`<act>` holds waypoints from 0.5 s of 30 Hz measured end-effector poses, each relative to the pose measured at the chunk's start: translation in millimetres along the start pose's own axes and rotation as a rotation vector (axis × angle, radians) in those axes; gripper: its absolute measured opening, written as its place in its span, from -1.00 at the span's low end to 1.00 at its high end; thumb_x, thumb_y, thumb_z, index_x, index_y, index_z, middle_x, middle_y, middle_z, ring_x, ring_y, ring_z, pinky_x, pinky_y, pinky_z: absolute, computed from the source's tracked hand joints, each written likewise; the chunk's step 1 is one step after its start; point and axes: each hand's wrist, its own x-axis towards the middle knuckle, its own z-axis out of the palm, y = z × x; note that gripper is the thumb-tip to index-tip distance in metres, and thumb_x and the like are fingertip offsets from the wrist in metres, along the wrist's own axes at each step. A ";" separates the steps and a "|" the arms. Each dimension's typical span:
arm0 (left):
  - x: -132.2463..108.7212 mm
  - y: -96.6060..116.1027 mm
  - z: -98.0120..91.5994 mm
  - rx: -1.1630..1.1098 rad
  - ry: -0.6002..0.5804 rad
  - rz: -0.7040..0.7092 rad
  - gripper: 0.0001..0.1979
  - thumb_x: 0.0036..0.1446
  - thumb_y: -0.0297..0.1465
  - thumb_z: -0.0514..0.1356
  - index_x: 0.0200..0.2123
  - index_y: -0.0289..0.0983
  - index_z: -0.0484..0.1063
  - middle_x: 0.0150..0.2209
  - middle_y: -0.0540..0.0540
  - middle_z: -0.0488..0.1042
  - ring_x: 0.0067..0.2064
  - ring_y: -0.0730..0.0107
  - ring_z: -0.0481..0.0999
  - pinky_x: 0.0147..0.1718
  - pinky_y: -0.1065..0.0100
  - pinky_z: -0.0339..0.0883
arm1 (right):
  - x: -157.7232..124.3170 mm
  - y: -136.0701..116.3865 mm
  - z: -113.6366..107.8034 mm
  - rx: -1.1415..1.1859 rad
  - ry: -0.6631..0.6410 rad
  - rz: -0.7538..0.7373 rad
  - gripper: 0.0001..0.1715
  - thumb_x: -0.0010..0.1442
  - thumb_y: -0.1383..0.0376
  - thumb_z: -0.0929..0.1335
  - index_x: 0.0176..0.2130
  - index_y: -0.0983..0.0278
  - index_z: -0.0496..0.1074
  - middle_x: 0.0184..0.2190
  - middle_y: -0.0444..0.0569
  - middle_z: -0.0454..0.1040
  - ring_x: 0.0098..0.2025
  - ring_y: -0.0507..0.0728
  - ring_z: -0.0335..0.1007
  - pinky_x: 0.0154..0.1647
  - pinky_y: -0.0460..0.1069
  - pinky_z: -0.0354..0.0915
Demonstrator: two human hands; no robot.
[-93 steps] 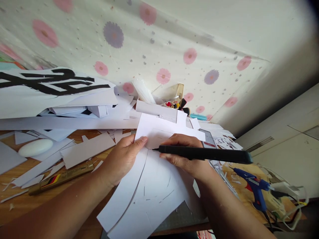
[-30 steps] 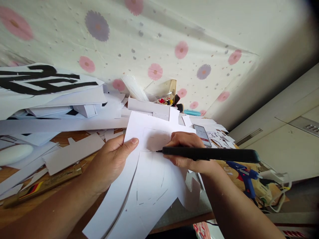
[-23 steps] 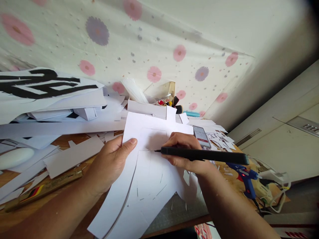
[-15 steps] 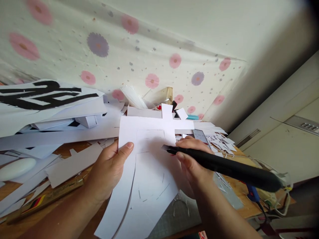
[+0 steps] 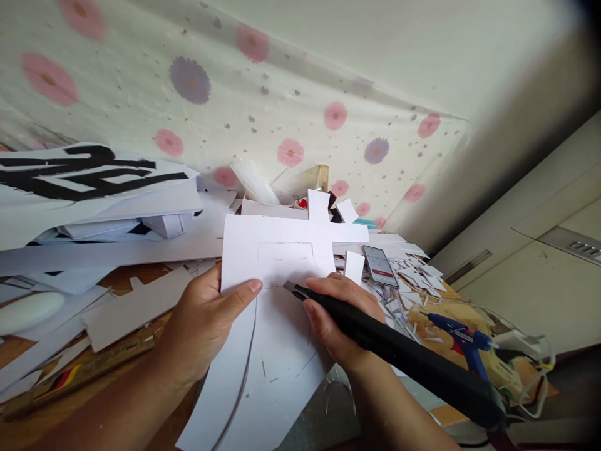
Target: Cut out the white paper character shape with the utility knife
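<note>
My left hand grips the left edge of a white cut paper piece, thumb on top, and holds it raised over other white sheets. My right hand is closed round a long black craft knife. The knife's blade tip touches the lower edge of the raised piece beside my left thumb. A faint rectangle is outlined on that piece. More white sheets with short cut marks lie under both hands on a grey cutting mat.
White paper offcuts cover the wooden table, with a stack bearing black brushed letters at the left. A yellow ruler, a phone, a blue glue gun and a box of small items stand around. A flowered cloth hangs behind.
The knife has swung from lying level to pointing up-left, its handle now low at the right. The paper piece has been lifted and tilted up. The camera view has shifted slightly.
</note>
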 end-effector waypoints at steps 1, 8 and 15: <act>0.2 0.0 -0.2 -0.006 -0.001 0.002 -0.51 -0.11 -0.17 0.42 -0.06 -0.13 0.53 -0.16 -0.07 0.64 -0.12 -0.08 0.60 -0.06 0.07 0.48 | 0.6 -0.9 -0.4 -0.002 -0.012 0.003 -0.70 0.13 0.36 0.44 -0.10 0.13 0.52 -0.43 -0.11 0.53 -0.43 0.09 0.46 -0.48 -0.05 0.37; -0.3 0.8 -0.2 -0.012 -0.002 -0.023 -0.46 -0.12 -0.17 0.42 -0.01 -0.14 0.51 -0.20 -0.10 0.65 -0.18 -0.09 0.62 -0.18 0.08 0.53 | 5.5 -6.6 0.2 0.009 -0.012 0.008 -0.77 0.13 0.38 0.42 -0.16 0.16 0.53 -0.50 -0.13 0.47 -0.52 0.04 0.37 -0.54 -0.08 0.31; 0.3 0.5 0.0 0.023 0.003 0.005 -0.45 -0.11 -0.11 0.40 -0.02 -0.14 0.52 -0.20 -0.11 0.65 -0.15 -0.08 0.61 -0.21 0.12 0.53 | 8.1 -7.2 0.4 0.016 -0.025 -0.034 -0.75 0.14 0.42 0.41 -0.16 0.18 0.52 -0.50 -0.15 0.42 -0.54 0.02 0.32 -0.56 -0.09 0.26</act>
